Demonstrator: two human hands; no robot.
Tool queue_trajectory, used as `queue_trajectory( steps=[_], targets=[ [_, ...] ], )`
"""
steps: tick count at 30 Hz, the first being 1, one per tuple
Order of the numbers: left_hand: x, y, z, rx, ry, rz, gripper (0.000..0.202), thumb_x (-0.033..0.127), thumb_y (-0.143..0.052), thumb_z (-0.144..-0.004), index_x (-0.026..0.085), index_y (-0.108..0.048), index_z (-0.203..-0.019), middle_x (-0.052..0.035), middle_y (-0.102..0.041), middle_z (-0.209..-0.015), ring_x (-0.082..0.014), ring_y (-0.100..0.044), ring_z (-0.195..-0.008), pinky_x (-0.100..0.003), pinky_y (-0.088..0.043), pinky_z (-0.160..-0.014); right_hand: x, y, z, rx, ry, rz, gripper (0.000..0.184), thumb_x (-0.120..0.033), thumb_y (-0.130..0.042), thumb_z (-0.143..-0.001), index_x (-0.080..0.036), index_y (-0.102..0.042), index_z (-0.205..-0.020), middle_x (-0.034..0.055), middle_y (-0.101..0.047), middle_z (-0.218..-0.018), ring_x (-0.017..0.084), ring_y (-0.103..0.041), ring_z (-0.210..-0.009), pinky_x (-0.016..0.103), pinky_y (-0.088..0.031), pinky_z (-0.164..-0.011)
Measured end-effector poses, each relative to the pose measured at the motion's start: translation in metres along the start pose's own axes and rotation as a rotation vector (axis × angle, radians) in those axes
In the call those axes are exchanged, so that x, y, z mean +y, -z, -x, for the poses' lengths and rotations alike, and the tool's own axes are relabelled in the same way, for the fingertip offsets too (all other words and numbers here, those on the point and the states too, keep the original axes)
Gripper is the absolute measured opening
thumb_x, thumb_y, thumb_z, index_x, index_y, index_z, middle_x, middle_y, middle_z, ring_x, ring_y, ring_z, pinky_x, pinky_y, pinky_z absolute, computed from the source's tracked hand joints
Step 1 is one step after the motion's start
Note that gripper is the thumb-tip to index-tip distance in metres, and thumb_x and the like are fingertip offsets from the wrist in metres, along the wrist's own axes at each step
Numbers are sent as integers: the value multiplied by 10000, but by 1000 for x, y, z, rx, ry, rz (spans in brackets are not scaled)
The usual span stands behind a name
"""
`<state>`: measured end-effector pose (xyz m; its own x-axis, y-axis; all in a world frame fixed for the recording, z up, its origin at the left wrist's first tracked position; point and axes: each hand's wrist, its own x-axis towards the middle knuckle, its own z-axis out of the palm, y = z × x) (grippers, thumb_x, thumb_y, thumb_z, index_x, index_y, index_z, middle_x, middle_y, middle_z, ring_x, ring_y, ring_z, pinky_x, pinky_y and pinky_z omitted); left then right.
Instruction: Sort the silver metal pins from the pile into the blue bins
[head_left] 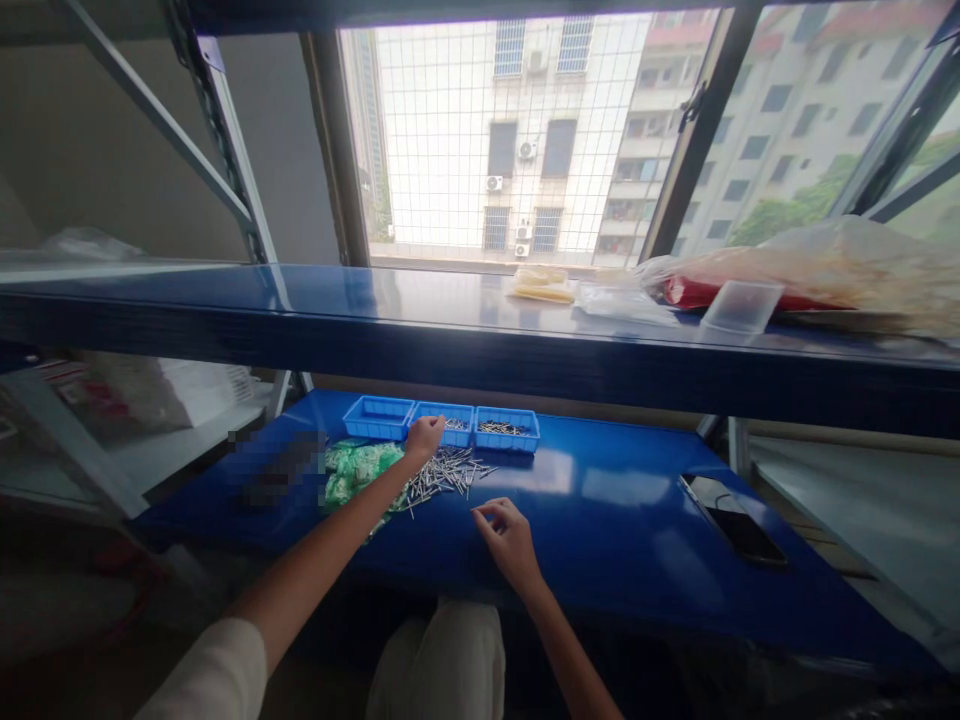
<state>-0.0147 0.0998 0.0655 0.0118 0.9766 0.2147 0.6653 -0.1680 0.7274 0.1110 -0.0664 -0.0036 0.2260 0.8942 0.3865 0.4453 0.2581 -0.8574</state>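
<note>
A loose pile of thin metal pins (448, 472) lies on the blue table (615, 510). Behind it stand three small blue trays in a row: the left tray (377, 417), the middle tray (450, 424) and the right tray (508, 428), the last two with pins inside. My left hand (424, 437) reaches over the front edge of the middle tray, its fingers curled shut on something I cannot make out. My right hand (508, 533) hovers above the table in front of the pile, fingers bent in a pinch.
A green plastic bag (355, 470) lies left of the pile. A black phone (736, 520) with a cable rests at the right. The shelf above (450, 325) carries plastic bags, a red packet and a clear cup (741, 306).
</note>
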Motion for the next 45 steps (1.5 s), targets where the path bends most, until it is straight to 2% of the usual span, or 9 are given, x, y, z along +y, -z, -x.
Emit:
queue_trajectory(
  steps=[4,7,12,18,27,31,36,41,45],
  targets=[
    [5,-1,-18,-35,67,60,422,349,-307,-837,123,-617,-661,-3,-478,-493,-116,-467,-460,-227,-341,-479,0,-1,0,4,-13,2,272,-390,-535,-768,-163,-670,-704,46,-584,-748,108,-496,-525,221,-384,-479],
    [9,1,-6,-80,-20,101,448,426,-324,-827,146,-663,-741,-29,-591,-667,-121,-529,-562,-225,-390,-541,2,-1,-2,-6,-29,2,261,-381,-536,-767,-163,-670,-720,47,-590,-762,107,-497,-530,216,-379,-477],
    [8,-2,45,-224,-390,-39,286,404,-496,-760,195,-679,-689,-23,-613,-826,-143,-549,-711,-248,-419,-668,8,-1,-7,32,-61,-40,286,-397,-530,-765,-152,-666,-710,46,-607,-740,107,-507,-529,224,-407,-519],
    [0,-29,78,-274,-768,-329,245,242,-467,-805,203,-624,-989,-72,-601,-1018,-211,-497,-1015,-339,-387,-865,11,1,-9,58,-95,-83,320,-437,-540,-744,-140,-656,-722,58,-616,-757,123,-537,-565,230,-439,-525],
    [-19,-46,87,-373,-803,-456,323,197,-415,-830,207,-521,-1136,-77,-488,-1272,-246,-372,-1219,-422,-268,-987,9,2,-8,61,-207,-115,393,-507,-542,-713,-133,-644,-779,70,-627,-738,115,-517,-478,204,-394,-362],
    [-29,-34,98,-298,-804,-374,315,217,-383,-842,192,-541,-1114,-77,-543,-1209,-232,-400,-1202,-419,-254,-1007,19,7,-13,-64,-153,-119,351,-466,-563,-707,-143,-657,-807,72,-627,-797,116,-537,-517,195,-413,-375],
    [-44,-5,112,-288,-793,-309,343,260,-390,-843,201,-532,-1150,-64,-542,-1217,-222,-410,-1194,-413,-278,-1008,42,16,-30,-123,-281,-123,456,-389,-579,-679,-143,-571,-1064,-6,-568,-573,114,-491,-408,175,-331,-290],
    [-56,8,118,-325,-750,-251,413,292,-443,-814,239,-479,-1222,-46,-445,-1318,-241,-359,-1231,-455,-256,-1024,40,12,-44,-118,-11,196,415,-270,-631,-632,-190,-598,-1038,73,-602,-966,176,-610,-708,293,-490,-608],
    [-57,8,117,-343,-705,-203,436,310,-485,-784,250,-488,-1216,-40,-454,-1312,-243,-358,-1233,-462,-246,-1033,36,6,-56,-136,84,299,414,-244,-630,-642,-221,-600,-1054,65,-611,-937,215,-598,-867,299,-477,-693]
  ],
)
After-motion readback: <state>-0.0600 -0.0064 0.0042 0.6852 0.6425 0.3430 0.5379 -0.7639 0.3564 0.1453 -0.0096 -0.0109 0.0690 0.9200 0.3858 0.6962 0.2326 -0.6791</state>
